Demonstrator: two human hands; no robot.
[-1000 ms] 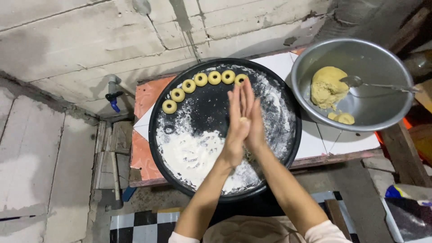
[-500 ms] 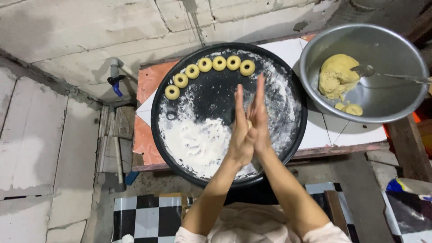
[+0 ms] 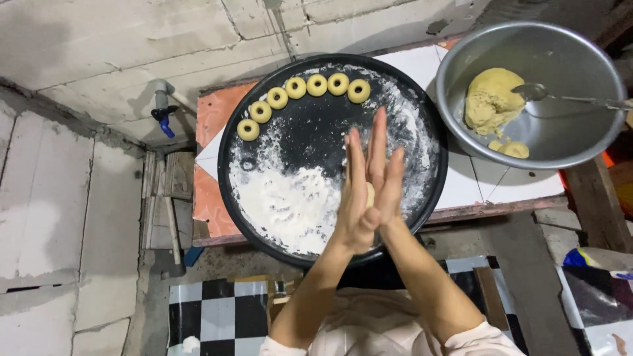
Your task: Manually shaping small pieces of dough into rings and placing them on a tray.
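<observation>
From the head camera, looking down: the left hand (image 3: 356, 198) and right hand (image 3: 388, 178) are pressed palm to palm, fingers straight and pointing toward twelve o'clock, pinching a small piece of yellow dough (image 3: 370, 194) that shows only as a sliver between the palms. The hands hover over the four o'clock part of a round black tray (image 3: 231, 151). A heap of white flour (image 3: 287, 201) covers the tray's seven o'clock area. Six dough rings (image 3: 296, 88) curve along its rim from ten to one o'clock. At two o'clock from the hands, touching the tray's edge, stands a metal bowl (image 3: 573, 46) holding a dough lump (image 3: 490, 99) and a spoon (image 3: 567, 97). A blue tap (image 3: 162, 115) sits at nine o'clock from the tray.
</observation>
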